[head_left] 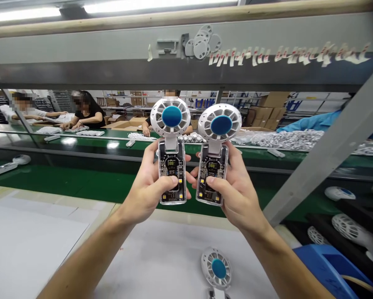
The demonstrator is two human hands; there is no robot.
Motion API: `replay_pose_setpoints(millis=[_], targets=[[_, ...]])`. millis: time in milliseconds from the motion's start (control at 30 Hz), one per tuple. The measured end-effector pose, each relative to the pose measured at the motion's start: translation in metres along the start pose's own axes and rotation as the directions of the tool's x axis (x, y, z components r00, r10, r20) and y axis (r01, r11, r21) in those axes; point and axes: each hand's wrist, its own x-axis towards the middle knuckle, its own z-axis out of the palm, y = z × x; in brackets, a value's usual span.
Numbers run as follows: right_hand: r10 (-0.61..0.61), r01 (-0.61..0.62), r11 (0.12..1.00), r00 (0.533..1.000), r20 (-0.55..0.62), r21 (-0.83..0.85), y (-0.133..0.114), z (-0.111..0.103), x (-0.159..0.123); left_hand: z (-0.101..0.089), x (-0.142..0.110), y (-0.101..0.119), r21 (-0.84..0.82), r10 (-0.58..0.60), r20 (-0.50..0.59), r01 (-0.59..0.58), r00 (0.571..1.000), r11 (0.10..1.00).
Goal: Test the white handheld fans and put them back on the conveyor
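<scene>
The left hand (147,187) and right hand (236,193) are raised side by side, forearms climbing from the lower corners of the frame. Each hand is closed around a clear-bodied handheld fan, thumb across the front and fingers behind. The left fan (171,116) and right fan (220,124) stand just apart, with their white grilles and blue hubs on top (the right one leans slightly). A third fan (217,269) lies on the white work surface (161,253) at bottom center. Beyond the hands runs a green conveyor belt (65,182), with a heap of white parts (283,139) at right and two co-workers (83,110) at upper left. The left fan's head partly blocks a third co-worker (170,93). A grey steel strut (323,141) cuts across the right side, above a blue bin (326,270) at lower right.
</scene>
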Motion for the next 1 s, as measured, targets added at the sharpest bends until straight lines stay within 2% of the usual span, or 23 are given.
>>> replay_pose_setpoints(millis=[100, 300, 433, 600, 800, 1000], targets=[[0.078, -0.075, 0.987, 0.997, -0.016, 0.141, -0.003, 0.001, 0.000, 0.001, 0.001, -0.001, -0.013, 0.007, -0.009, -0.007, 1.000, 1.000], [0.174, -0.164, 0.949, 0.985, -0.012, 0.270, -0.015, 0.005, 0.002, 0.002, 0.002, -0.003, -0.027, 0.011, -0.048, -0.012, 0.999, 1.000], [0.198, -0.183, 0.946, 0.980, -0.028, 0.268, -0.015, 0.002, 0.002, 0.001, 0.002, 0.001, -0.048, -0.008, -0.059, 0.005, 0.998, 0.999], [0.178, -0.180, 0.957, 0.984, 0.027, 0.227, -0.012, -0.002, 0.001, 0.001, 0.001, 0.005, -0.062, -0.034, -0.073, 0.030, 0.997, 0.998], [0.175, -0.170, 0.965, 0.985, -0.006, 0.200, -0.013, -0.001, 0.001, 0.003, 0.002, 0.004, -0.058, -0.035, -0.085, 0.030, 0.996, 0.998], [0.214, -0.206, 0.955, 0.977, -0.017, 0.214, -0.020, 0.001, 0.001, 0.005, 0.004, 0.000, -0.057, -0.009, -0.158, 0.000, 0.987, 0.998]])
